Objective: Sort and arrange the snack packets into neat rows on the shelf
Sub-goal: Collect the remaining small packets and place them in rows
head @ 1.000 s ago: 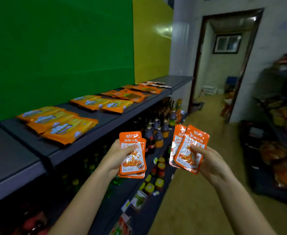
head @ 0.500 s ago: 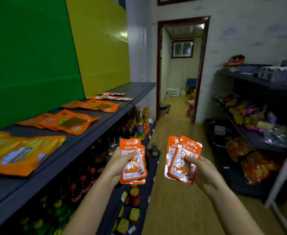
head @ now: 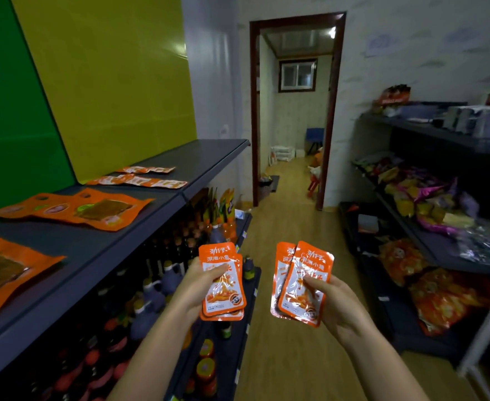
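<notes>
View panned right | left hand [head: 195, 289], right hand [head: 340, 303] grip packets [head: 225, 296] upright

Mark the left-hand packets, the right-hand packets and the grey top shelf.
left-hand packets [head: 225, 293], head view, front packet's face below the thumb.
right-hand packets [head: 295, 299], head view, front packet's lower face.
grey top shelf [head: 200, 157], head view, bare surface at its far end.

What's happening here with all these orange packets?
A person stands in a shop aisle. The left hand grips a small stack of orange-and-white foil snack packets; the right hand grips two more packets. None is on the dark grey metal shelf yet, where larger flat orange packets lie in loose groups.
</notes>
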Demonstrator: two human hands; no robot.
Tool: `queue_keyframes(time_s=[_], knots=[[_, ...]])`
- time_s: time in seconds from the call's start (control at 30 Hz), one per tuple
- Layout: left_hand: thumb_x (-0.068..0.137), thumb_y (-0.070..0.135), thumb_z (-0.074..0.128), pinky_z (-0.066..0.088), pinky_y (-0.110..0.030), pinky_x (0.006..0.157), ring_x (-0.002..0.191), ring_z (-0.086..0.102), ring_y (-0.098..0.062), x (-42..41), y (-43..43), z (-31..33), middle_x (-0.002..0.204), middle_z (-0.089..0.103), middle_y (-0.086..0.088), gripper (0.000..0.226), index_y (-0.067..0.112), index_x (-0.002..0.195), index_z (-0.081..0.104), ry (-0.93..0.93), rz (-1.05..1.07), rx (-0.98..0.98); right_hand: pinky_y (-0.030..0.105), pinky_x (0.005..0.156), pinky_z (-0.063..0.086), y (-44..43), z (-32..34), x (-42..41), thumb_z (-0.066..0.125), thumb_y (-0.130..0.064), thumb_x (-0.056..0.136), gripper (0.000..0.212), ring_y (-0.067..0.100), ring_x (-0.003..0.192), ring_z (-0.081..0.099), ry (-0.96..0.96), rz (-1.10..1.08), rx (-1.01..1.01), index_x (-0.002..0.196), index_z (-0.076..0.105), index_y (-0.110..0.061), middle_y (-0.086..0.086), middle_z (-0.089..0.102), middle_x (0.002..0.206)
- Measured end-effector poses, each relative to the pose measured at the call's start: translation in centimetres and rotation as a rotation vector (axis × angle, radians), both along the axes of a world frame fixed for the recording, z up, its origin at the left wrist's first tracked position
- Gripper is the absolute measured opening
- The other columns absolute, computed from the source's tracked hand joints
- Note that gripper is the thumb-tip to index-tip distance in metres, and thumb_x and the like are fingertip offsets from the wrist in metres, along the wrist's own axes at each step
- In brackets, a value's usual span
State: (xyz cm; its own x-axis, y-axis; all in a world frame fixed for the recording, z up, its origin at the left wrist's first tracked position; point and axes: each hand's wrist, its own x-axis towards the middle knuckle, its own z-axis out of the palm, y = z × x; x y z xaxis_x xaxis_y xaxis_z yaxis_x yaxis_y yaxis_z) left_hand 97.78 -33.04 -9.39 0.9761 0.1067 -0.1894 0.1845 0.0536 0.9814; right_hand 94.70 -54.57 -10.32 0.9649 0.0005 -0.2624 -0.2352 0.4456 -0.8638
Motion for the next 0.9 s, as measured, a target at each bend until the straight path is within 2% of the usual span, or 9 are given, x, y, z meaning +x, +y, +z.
queue_keyframes(time_s=[0.07, 0.23, 0.37, 0.43, 0.53, 0.63, 0.9], knots=[[0.088, 0.01, 0.06, 0.057, -0.031, 0.058, 0.064, 0.067, -0.019, 3.2, -0.6, 0.3, 0.083, 0.068, -0.009, 0.008, 0.015, 0.092, 0.054, -0.012, 0.035, -0.006, 0.027, 0.048, 0.058, -0.9, 0.2, 3.5, 0.052, 0.001, 0.089, 0.008, 0.028, 0.076, 0.064, 0.001, 0.027, -0.002, 0.093, 0.058, -0.002, 0.014, 0.067, 0.086], [0.087, 0.012, 0.062, 0.056, -0.035, 0.063, 0.073, 0.067, -0.024, 11.1, -2.8, 1.6, 0.092, 0.068, -0.013, 0.029, 0.009, 0.113, 0.05, -0.065, 0.13, -0.019, 0.026, 0.049, 0.057, -3.5, 2.0, 12.6, 0.053, 0.0, 0.089, 0.008, 0.026, 0.075, 0.064, -0.031, 0.124, -0.034, 0.093, 0.059, -0.003, 0.013, 0.067, 0.086], [0.086, 0.015, 0.063, 0.056, -0.039, 0.07, 0.082, 0.067, -0.027, 16.4, -4.4, 1.6, 0.108, 0.066, -0.016, 0.042, 0.011, 0.123, 0.044, -0.085, 0.231, -0.051, 0.027, 0.056, 0.058, -5.1, 2.7, 19.6, 0.054, -0.002, 0.089, 0.011, 0.024, 0.074, 0.067, -0.107, 0.202, -0.057, 0.098, 0.06, -0.004, 0.011, 0.07, 0.086], [0.086, 0.017, 0.063, 0.056, -0.041, 0.073, 0.083, 0.068, -0.027, 18.6, -4.8, 1.5, 0.11, 0.065, -0.016, 0.044, 0.011, 0.125, 0.043, -0.084, 0.264, -0.05, 0.03, 0.061, 0.058, -5.0, 2.4, 22.8, 0.055, -0.002, 0.088, 0.011, 0.021, 0.067, 0.07, -0.102, 0.248, -0.048, 0.097, 0.061, -0.004, 0.009, 0.073, 0.082], [0.086, 0.018, 0.063, 0.057, -0.041, 0.073, 0.084, 0.069, -0.028, 21.7, -5.1, 1.5, 0.108, 0.066, -0.015, 0.042, 0.012, 0.123, 0.044, -0.084, 0.299, -0.022, 0.034, 0.065, 0.059, -4.0, 1.7, 27.2, 0.057, -0.002, 0.087, 0.016, 0.02, 0.064, 0.072, -0.079, 0.329, -0.046, 0.103, 0.061, -0.003, 0.008, 0.075, 0.077], [0.087, 0.018, 0.062, 0.057, -0.038, 0.07, 0.084, 0.069, -0.026, 25.0, -4.8, 2.1, 0.106, 0.067, -0.013, 0.038, 0.013, 0.121, 0.046, -0.134, 0.34, 0.004, 0.032, 0.059, 0.06, -2.6, 1.6, 31.7, 0.057, -0.001, 0.087, 0.022, 0.021, 0.066, 0.073, -0.11, 0.407, -0.011, 0.109, 0.059, -0.001, 0.009, 0.075, 0.08], [0.091, 0.018, 0.057, 0.056, -0.035, 0.068, 0.084, 0.069, -0.023, 34.3, -2.5, 5.8, 0.104, 0.067, -0.007, 0.024, 0.02, 0.112, 0.046, -0.305, 0.456, -0.04, 0.032, 0.059, 0.06, 3.2, 5.7, 43.7, 0.058, -0.007, 0.088, 0.026, 0.021, 0.073, 0.074, -0.224, 0.582, 0.058, 0.113, 0.058, -0.004, 0.014, 0.073, 0.1]])
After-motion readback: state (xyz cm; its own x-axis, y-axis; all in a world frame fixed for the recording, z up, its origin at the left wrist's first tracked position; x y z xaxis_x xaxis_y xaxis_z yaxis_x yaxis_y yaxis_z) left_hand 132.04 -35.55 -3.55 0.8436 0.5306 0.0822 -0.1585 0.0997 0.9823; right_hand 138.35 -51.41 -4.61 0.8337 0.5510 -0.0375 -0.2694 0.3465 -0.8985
